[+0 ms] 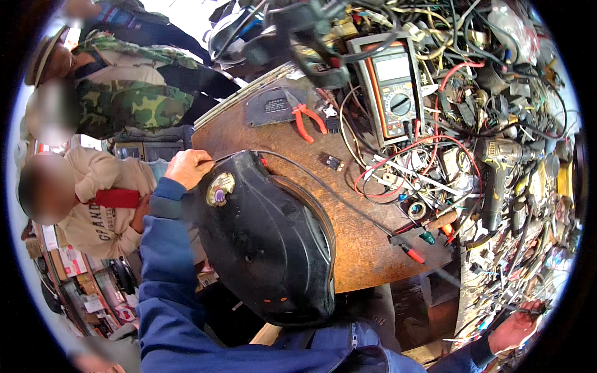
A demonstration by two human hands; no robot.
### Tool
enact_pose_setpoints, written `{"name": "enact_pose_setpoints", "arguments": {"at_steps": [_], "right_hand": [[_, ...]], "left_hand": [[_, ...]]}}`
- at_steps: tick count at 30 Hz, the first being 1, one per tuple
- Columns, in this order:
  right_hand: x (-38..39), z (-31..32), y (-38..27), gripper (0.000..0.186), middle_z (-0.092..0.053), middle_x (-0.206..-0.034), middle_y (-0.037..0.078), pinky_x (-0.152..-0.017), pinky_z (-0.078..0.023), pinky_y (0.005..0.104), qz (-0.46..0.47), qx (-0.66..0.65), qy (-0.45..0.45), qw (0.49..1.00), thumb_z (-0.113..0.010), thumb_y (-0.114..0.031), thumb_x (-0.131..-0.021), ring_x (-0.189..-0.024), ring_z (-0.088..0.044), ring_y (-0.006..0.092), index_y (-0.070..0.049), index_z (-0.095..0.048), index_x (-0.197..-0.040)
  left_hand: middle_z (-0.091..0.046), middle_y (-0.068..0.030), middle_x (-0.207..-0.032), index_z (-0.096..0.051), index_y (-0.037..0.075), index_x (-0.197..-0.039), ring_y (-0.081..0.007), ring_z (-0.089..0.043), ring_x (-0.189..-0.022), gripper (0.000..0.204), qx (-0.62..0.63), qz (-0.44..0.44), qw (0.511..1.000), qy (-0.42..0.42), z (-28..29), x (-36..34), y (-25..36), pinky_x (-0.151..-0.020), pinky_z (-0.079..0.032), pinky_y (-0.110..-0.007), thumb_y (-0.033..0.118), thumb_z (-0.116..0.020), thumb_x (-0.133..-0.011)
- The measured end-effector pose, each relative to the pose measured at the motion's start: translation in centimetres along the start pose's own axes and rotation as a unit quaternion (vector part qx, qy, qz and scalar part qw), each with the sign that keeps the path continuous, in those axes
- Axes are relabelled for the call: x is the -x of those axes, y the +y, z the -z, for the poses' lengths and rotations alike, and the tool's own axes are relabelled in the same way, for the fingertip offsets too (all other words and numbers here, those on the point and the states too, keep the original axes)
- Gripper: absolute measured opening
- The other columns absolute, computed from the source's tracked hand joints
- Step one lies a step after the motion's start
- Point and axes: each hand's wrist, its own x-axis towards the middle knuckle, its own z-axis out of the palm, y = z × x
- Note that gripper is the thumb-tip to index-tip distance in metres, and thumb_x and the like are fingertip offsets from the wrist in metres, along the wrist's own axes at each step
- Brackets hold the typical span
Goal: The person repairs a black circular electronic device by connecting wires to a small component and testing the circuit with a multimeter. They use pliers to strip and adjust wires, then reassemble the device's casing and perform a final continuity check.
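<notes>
My left hand (188,169) is closed in a pinch at the upper left end of a large black curved plastic shell (267,248). A thin black cable (323,184) runs from those fingers over the shell's top and across the wooden table. On the shell are a gold and purple badge (220,189) and two small orange spots. It lies over the table's near edge, against my body. Far off to the lower right, my right hand (516,329) is over the cluttered pile, its fingers bent around something dark that I cannot make out.
Red-handled pliers (305,118), a multimeter (396,93) and a small black connector (333,162) lie on the wooden table (367,261). Tangled wires, small parts and a cordless drill (497,174) crowd the right side. Several people are at the left, one in a camouflage jacket (124,96).
</notes>
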Motion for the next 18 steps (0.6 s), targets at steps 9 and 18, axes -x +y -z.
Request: {"name": "enact_pose_setpoints", "arguments": {"at_steps": [9,18], "right_hand": [[0.6,-1.4,-0.2,0.043,-0.065,-0.116,0.012,-0.085,-0.046,0.0297,-0.013,0.023,-0.019,0.999,-0.045,-0.023,-0.105,-0.095,-0.058,0.0181,0.007,-0.054,-0.134],[0.4,0.7,-1.7,0.045,-0.064,-0.109,0.008,-0.075,-0.045,0.0267,-0.079,0.086,-0.223,0.968,-0.046,-0.028,-0.106,-0.085,-0.057,0.0141,0.005,-0.053,-0.135]], "left_hand": [[-0.073,-0.0175,-0.094,-0.072,0.001,-0.106,-0.0377,-0.069,-0.088,0.025,0.074,0.089,0.991,0.071,0.8,11.0,-7.0,-0.078,-0.054,-0.042,0.02,-0.065,-0.093],[-0.076,-0.0166,-0.098,-0.073,-0.002,-0.105,-0.0252,-0.072,-0.089,0.022,0.148,0.029,0.979,0.135,-8.2,-0.4,-12.6,-0.08,-0.054,-0.035,0.016,-0.067,-0.094]]}}
